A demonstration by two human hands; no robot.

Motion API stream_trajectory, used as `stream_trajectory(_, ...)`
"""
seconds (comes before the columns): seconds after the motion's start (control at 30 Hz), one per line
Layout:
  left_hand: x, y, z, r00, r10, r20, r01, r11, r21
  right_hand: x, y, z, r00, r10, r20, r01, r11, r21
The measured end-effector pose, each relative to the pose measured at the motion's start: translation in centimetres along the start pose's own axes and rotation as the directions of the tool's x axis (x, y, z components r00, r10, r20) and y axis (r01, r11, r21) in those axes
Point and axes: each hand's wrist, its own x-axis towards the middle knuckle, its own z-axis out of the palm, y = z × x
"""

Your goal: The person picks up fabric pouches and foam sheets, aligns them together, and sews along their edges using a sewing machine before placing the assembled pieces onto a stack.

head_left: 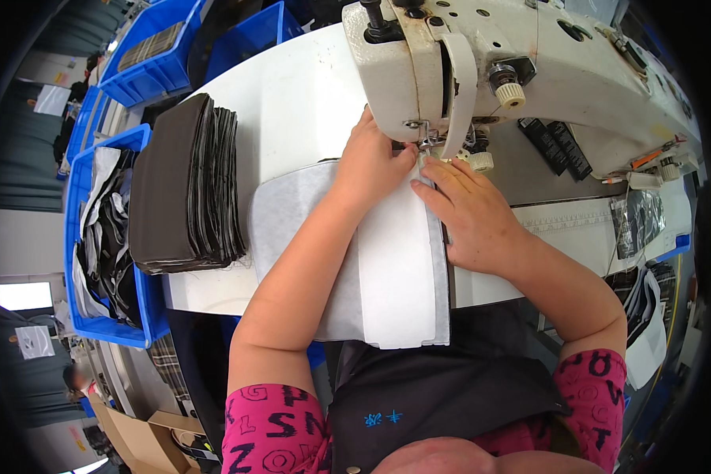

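Note:
At the needle and presser foot (pixel 425 144) of a cream sewing machine (pixel 403 71), a pale grey fabric piece (pixel 292 229) with a white strip (pixel 391 276) lies on the table. My left hand (pixel 371 162) holds it just left of the foot, fingers closed and fingertips partly hidden behind the machine head. My right hand (pixel 474 213) rests on the piece's right edge below the foot, fingers lying flat and thumb apart.
A tall stack of dark fabric panels (pixel 166 189) stands left of the piece, beside a blue bin (pixel 75 237) of fabric scraps. More blue bins (pixel 150 71) stand behind. Dark packets (pixel 557 146) and a clear bag (pixel 636 225) lie at the right. A person (pixel 79 383) is at far lower left.

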Motion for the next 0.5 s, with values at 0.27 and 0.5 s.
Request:
stream_trajectory(0.27, 0.3, -0.6, 0.2, 0.999, -0.034, 0.026, 0.036, 0.998, -0.06, -0.1, 0.0, 0.2, 0.999, -0.026, -0.034, 0.026, 1.0, -0.014)
stream_trajectory(0.5, -1.8, 0.0, -0.7, 0.996, 0.091, -0.001, -0.088, 0.973, 0.212, -0.7, -1.1, -0.2, 0.994, -0.052, -0.099, 0.051, 0.999, -0.015)
